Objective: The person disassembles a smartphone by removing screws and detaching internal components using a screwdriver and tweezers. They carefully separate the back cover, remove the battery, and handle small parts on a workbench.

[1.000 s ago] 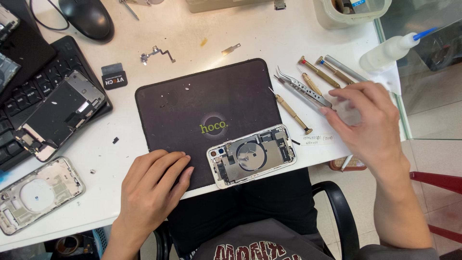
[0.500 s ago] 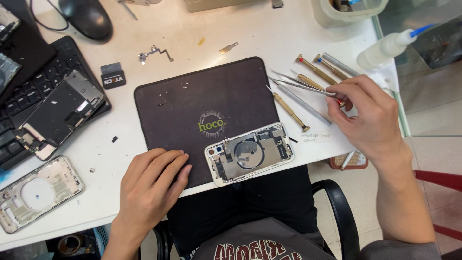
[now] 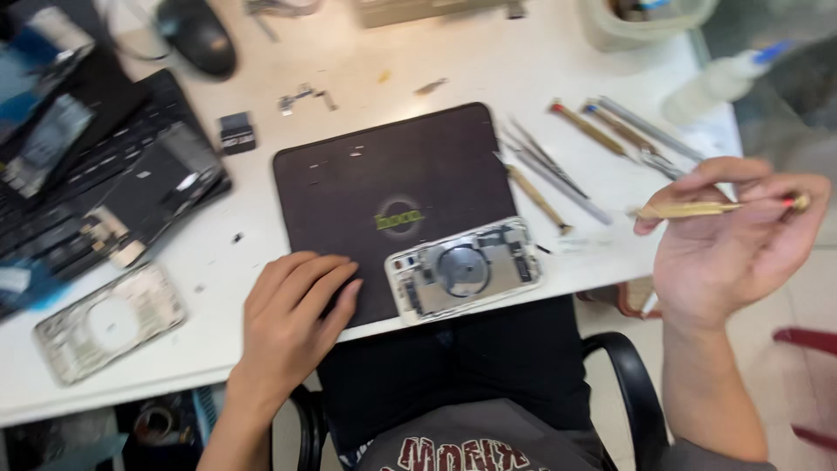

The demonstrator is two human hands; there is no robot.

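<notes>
The right hand [image 3: 728,253] is gripping a brass-handled screwdriver [image 3: 715,208] between thumb and fingertips, holding it roughly level in the air off the right edge of the tabletop [image 3: 488,65]. The left hand [image 3: 292,318] is lying flat, fingers loosely together and holding nothing, with its fingertips resting on the lower left corner of a dark work mat [image 3: 384,187]. Just beside it, an opened phone housing [image 3: 462,269] is sitting tilted on the mat's near edge, its insides facing up. To the right of the mat, tweezers [image 3: 545,166] and more screwdrivers [image 3: 610,131] are lying spread out. Far left, a second phone housing [image 3: 109,323] is resting near a black keyboard [image 3: 96,187].
</notes>
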